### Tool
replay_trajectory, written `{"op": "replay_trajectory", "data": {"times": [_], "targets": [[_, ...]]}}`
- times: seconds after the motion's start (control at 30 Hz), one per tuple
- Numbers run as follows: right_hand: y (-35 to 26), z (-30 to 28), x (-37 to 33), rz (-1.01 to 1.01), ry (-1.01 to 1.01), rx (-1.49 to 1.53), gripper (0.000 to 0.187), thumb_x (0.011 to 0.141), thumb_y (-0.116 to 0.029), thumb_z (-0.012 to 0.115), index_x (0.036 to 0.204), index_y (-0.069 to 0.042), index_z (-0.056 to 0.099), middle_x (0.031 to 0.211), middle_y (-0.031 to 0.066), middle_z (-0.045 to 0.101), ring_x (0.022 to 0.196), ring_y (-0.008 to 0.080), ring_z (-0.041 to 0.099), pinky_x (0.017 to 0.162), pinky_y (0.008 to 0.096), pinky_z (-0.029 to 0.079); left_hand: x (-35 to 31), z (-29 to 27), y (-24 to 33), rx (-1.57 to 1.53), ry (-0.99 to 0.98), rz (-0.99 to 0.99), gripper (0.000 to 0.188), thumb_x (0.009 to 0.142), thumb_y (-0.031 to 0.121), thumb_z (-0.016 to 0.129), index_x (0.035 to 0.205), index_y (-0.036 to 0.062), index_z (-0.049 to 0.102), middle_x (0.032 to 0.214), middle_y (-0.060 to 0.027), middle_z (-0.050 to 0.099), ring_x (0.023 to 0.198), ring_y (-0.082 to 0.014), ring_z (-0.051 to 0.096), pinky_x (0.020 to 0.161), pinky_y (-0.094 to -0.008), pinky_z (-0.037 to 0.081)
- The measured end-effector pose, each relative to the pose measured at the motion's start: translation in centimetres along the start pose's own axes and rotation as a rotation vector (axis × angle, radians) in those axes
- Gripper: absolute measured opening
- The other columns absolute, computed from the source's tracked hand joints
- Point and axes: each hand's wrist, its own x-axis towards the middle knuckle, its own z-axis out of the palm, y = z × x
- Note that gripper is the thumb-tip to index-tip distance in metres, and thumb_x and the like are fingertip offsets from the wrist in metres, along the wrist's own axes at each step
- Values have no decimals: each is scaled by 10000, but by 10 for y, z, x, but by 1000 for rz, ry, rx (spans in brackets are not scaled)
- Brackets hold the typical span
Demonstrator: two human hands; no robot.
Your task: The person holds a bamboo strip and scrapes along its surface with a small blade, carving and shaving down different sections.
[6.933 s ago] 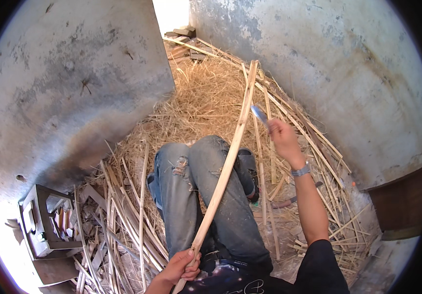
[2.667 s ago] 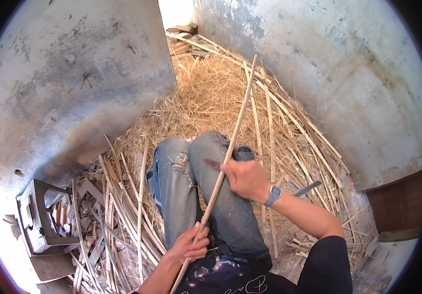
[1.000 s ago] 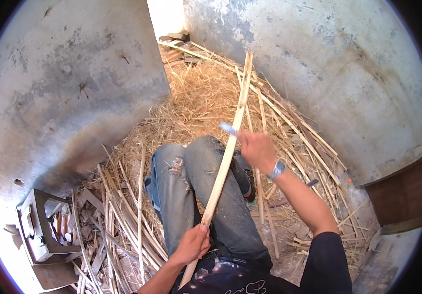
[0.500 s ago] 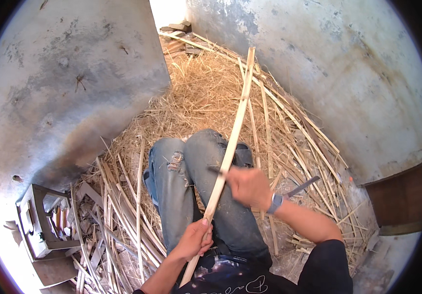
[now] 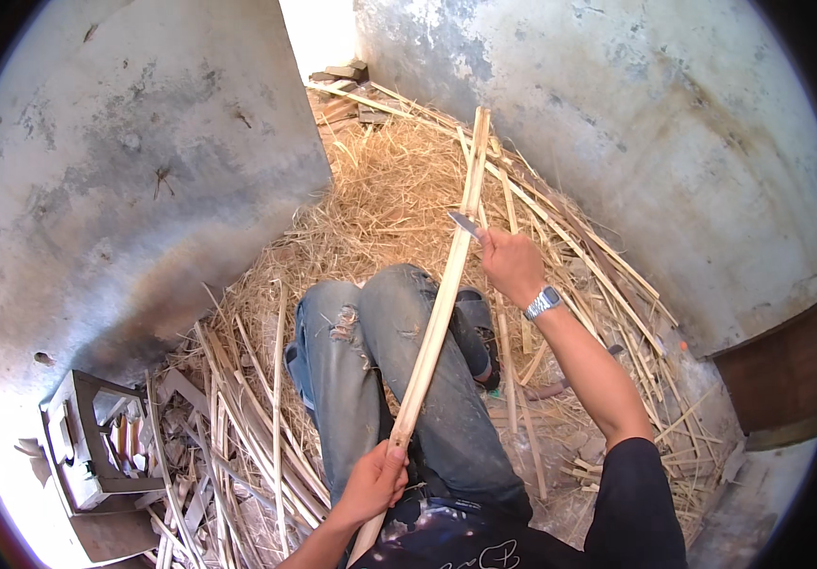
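A long pale bamboo strip (image 5: 439, 318) slants across my right thigh, its far end raised over the straw. My left hand (image 5: 374, 482) is closed around its near part, close to my waist. In my right hand (image 5: 514, 266) is a knife (image 5: 466, 224), its handle hidden by the fingers. The short grey blade lies across the far half of the strip and seems to touch it; the exact contact is hard to see.
Shavings and straw (image 5: 380, 180) cover the floor ahead. Loose bamboo strips (image 5: 252, 417) lie to my left, and more line the right wall (image 5: 607, 114). A dark wooden frame (image 5: 95, 446) stands at the lower left. A dark curved blade-like tool (image 5: 560, 387) lies beyond my right forearm.
My right hand has moved with the knife away from me along the strip, from above my knee to its far half. My left hand keeps its grip near my waist.
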Motion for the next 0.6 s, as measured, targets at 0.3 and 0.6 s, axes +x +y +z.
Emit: {"op": "replay_trajectory", "data": {"times": [0.3,0.6], "targets": [[-73,-12,-95,-203,-164,263,326,1036,-245,578,774,-61,637,603,179,590,513,377,603,496,475,465,8,-2,12,-39,-9,-56,366,1140,405,425,1021,67,498,628,8,439,465,-87,427,433,-256,364],[-21,-8,-57,37,-96,98,300,1033,-234,561,794,-89,668,617,155,616,493,339,613,464,445,476,5,-5,17,-134,-113,-89,406,1137,477,382,1019,105,498,620,26,384,454,-81,386,419,-244,332]]}}
